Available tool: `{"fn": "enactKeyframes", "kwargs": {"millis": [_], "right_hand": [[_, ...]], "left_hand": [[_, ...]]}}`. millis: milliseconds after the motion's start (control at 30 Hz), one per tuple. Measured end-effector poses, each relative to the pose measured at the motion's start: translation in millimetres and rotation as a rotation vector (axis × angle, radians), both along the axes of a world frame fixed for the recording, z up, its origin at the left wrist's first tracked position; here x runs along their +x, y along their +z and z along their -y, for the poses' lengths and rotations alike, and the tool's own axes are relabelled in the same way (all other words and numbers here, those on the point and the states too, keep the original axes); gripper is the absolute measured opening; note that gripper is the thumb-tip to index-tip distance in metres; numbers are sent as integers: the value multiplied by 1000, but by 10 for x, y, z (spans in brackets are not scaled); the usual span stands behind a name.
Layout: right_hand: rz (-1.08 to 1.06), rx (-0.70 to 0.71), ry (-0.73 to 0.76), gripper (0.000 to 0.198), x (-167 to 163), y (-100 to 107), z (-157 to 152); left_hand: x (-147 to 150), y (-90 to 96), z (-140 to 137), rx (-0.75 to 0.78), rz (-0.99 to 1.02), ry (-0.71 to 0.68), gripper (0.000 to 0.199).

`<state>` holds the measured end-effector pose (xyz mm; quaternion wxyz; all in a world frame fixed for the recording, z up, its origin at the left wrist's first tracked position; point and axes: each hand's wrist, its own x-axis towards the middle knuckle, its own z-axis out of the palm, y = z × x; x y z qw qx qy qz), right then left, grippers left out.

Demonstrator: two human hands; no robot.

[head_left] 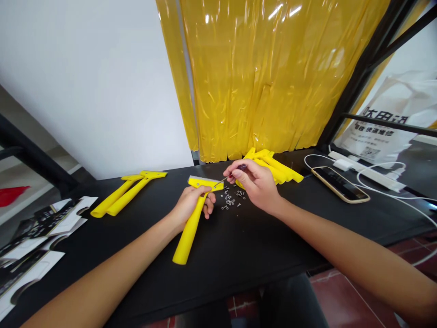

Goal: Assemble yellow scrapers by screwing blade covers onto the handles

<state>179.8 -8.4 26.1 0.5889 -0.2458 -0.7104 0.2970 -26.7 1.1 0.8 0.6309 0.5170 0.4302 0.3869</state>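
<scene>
My left hand (pixel 192 203) is closed around the neck of a yellow scraper (pixel 188 234), its handle slanting down toward me and a metal blade strip along its head. A small screwdriver (pixel 242 167) with a dark handle is pinched in my right hand (pixel 261 184). The screwdriver's thin shaft points left, with its tip at the scraper's head near a screw. Whether the tip sits in the screw is too small to tell. Several loose screws and nuts (pixel 230 200) lie on the black table (pixel 259 246) between my hands.
Two yellow scrapers (pixel 128 193) lie to the left, and a pile of several more (pixel 280 168) lies behind my right hand. Printed cards (pixel 44 232) are stacked at far left. A phone (pixel 340 184), white cables and a power strip (pixel 372 173) occupy the right side. A yellow curtain (pixel 273 82) hangs behind.
</scene>
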Motion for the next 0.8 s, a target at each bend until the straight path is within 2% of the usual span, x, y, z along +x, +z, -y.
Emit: {"fn": "enactKeyframes", "kwargs": {"millis": [133,333,800], "right_hand": [[35,41,-59,13,8,-9,-5],[24,11,-45,19,-6,-55,-41],[45,49,-49,17,-1,-58,-28]], "left_hand": [[17,-9,16,-2,8,-11,34],[6,7,27,23,-73,-3,39],[4,-13,16,4,-68,16,38]]}}
